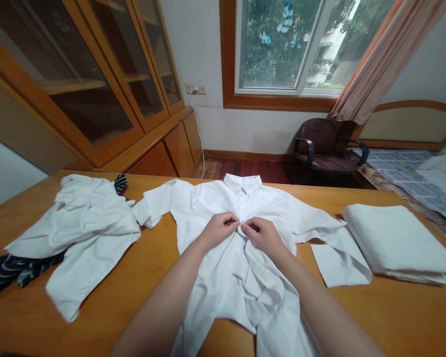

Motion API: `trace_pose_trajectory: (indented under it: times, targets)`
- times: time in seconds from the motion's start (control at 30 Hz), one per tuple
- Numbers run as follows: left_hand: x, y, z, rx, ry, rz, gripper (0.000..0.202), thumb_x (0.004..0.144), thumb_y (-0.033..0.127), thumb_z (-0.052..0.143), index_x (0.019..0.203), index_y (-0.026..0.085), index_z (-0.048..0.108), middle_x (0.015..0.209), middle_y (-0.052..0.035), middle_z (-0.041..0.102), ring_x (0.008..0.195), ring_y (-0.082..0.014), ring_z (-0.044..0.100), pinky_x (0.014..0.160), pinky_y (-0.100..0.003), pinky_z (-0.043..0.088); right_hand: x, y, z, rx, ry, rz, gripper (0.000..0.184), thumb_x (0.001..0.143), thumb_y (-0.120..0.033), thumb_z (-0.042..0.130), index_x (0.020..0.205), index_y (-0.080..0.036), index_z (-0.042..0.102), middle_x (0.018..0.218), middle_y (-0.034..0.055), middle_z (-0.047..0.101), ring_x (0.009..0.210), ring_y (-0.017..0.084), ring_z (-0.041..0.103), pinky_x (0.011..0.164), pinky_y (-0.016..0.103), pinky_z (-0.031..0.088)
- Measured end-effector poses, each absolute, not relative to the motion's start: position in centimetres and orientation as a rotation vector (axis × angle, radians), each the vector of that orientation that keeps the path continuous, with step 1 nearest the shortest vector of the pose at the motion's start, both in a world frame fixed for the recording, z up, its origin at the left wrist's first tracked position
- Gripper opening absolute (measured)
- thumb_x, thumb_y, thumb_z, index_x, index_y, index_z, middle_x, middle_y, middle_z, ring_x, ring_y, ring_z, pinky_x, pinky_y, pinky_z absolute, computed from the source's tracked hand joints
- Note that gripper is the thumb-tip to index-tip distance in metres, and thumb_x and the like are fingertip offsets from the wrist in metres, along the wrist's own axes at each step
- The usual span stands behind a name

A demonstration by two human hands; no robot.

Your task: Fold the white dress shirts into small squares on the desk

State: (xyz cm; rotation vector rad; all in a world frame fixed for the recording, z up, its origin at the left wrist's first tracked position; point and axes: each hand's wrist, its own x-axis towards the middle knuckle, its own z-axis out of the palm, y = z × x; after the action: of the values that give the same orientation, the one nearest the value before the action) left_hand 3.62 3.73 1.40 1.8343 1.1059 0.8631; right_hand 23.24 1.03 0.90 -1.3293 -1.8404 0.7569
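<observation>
Across the counter (397,315) of smooth, orange-brown wood, I see a white, collared, long-sleeved shirt (204,204) spread front side up, its stiff pointed collar (242,183) at the far end and its thin cloth rippled with soft creases. At the middle of the shirt's chest, my left hand (218,229) and right hand (262,233) meet at the button strip. Each grip is narrow, thumb and fingers pinching a little of the cloth, the two sets of fingertips almost touching; I cannot tell whether a button sits between them. Below the hands, a small round button (235,255) shows on the strip, and the loose fabric bunches into deep folds on the right before parting at the hem over bare wood.

Left of the shirt, close by its sleeve end, I have a limp, crumpled white garment (92,213), with black cloth with thin white stripes (0,272) poking out from under it. Right of the shirt, just beside the flared cuff (342,267), lies a thick, flat, neatly folded white cloth (401,240) with rounded folds. Beyond the shirt to the right stands a dark maroon, shiny padded chair (321,139) with curved black armrests.
</observation>
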Motion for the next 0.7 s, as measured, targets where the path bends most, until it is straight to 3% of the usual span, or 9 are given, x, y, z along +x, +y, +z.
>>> trace_pose_trajectory:
  times: [0.4, 0.7]
  targets:
    - [3.60, 3.98, 1.48, 1.782, 1.058, 0.904, 0.023, 0.086, 0.038, 0.062, 0.083, 0.017, 0.071, 0.083, -0.0036, 0.071, 0.081, -0.0184, 0.063, 0.076, -0.028, 0.048, 23.56, 1.41, 0.12, -1.292, -1.785, 0.675, 0.008, 0.083, -0.024, 0.064, 0.089, -0.021, 0.069, 0.077, 0.0003, 0.066, 0.068, 0.015, 0.059, 0.065, 0.027, 0.046]
    - [3.74, 4.22, 1.21, 1.789, 1.084, 0.925, 0.021, 0.086, 0.036, 0.062, 0.082, 0.017, 0.070, 0.078, -0.0014, 0.070, 0.076, -0.0165, 0.062, 0.073, -0.026, 0.048, 23.60, 1.28, 0.53, -1.221, -1.867, 0.632, 0.011, 0.087, -0.024, 0.061, 0.077, -0.022, 0.066, 0.076, 0.0013, 0.063, 0.074, 0.017, 0.059, 0.070, 0.030, 0.045]
